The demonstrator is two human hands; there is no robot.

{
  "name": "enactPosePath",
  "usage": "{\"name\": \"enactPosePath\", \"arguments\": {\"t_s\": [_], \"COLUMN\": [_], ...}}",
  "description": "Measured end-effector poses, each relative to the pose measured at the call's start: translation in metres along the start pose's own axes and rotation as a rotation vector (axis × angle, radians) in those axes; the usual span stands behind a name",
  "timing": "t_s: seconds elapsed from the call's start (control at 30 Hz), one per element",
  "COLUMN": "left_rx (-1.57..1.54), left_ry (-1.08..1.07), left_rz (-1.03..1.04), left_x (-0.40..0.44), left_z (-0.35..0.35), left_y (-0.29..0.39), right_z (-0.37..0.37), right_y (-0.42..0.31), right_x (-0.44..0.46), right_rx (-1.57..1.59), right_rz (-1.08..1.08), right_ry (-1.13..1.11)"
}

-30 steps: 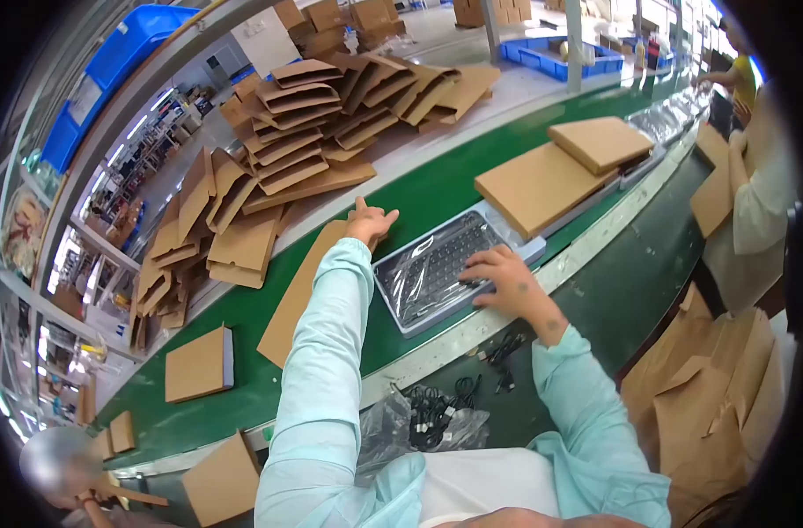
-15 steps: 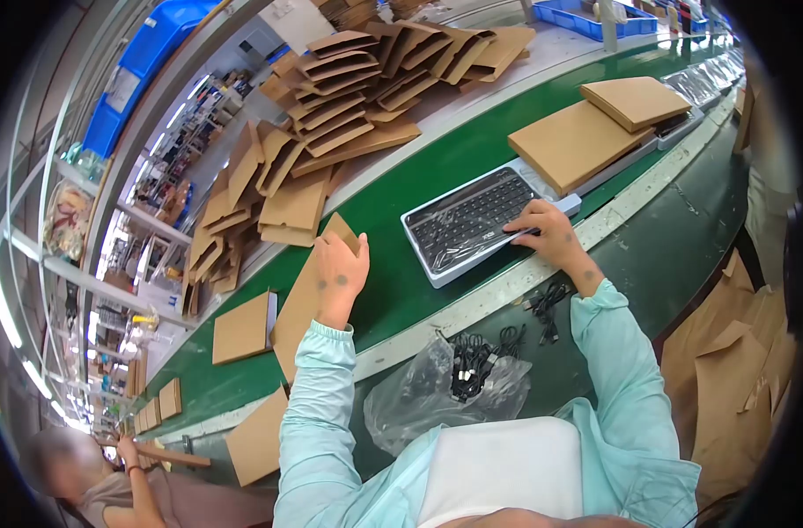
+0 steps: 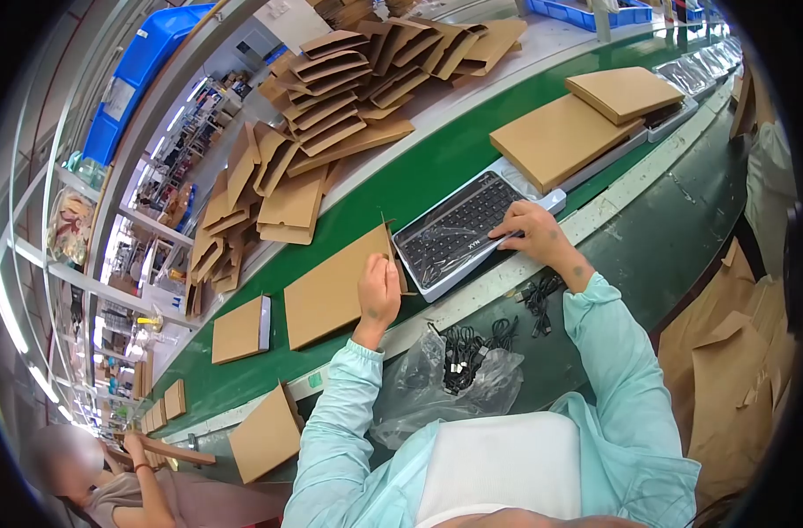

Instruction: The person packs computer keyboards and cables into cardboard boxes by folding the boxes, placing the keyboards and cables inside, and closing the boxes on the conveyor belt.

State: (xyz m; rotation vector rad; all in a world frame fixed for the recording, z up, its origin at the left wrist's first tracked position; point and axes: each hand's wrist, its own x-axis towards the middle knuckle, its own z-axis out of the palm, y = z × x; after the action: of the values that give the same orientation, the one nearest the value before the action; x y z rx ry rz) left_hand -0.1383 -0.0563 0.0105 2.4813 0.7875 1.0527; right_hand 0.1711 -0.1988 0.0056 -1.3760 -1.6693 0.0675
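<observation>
We've swung the carton point(image 3: 335, 289) round, its open end now just left of the keyboard point(image 3: 459, 220), seemingly lining both up. Our left hand point(image 3: 379, 289) has its grip closed there; our right hand point(image 3: 539, 234) pinches the keyboard's near edge.

On the green conveyor belt point(image 3: 454, 151), the left grip point(image 3: 379, 292) holds the open end of a cardboard carton point(image 3: 331, 286), while the right grip point(image 3: 538, 234) pinches the near edge of a film-covered keyboard point(image 3: 454, 222).

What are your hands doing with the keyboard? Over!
Right hand on edge of keyboard. Left hand at open end of cardboard box. Keyboard in pale tray, beside box. Possible snag: box flaps.
</observation>
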Motion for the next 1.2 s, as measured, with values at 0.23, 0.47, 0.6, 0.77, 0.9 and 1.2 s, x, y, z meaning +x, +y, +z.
{"name": "enactPosePath", "arguments": {"t_s": [0.23, 0.47, 0.6, 0.77, 0.9, 1.2], "left_rx": [0.019, 0.051, 0.072, 0.074, 0.097, 0.161], "left_ry": [-0.049, -0.020, -0.095, -0.099, -0.044, 0.024], "left_rz": [0.062, 0.105, 0.091, 0.035, 0.070, 0.027], "left_x": [-0.012, -0.002, 0.003, 0.005, 0.000, -0.008], "left_z": [-0.005, 0.004, 0.015, 0.006, 0.010, 0.008], "left_y": [0.002, 0.017, 0.020, 0.025, 0.023, 0.026], "right_z": [0.009, 0.023, 0.025, 0.026, 0.032, 0.043], "right_y": [-0.002, -0.013, -0.010, -0.013, -0.013, -0.018], "right_x": [0.001, 0.004, 0.005, 0.006, 0.007, 0.006], "right_rx": [-0.015, -0.044, -0.053, -0.033, -0.056, -0.052], "right_rz": [0.000, 0.065, 0.063, 0.074, 0.047, 0.042], "right_ry": [-0.027, -0.005, -0.003, 0.022, 0.030, 0.050]}}
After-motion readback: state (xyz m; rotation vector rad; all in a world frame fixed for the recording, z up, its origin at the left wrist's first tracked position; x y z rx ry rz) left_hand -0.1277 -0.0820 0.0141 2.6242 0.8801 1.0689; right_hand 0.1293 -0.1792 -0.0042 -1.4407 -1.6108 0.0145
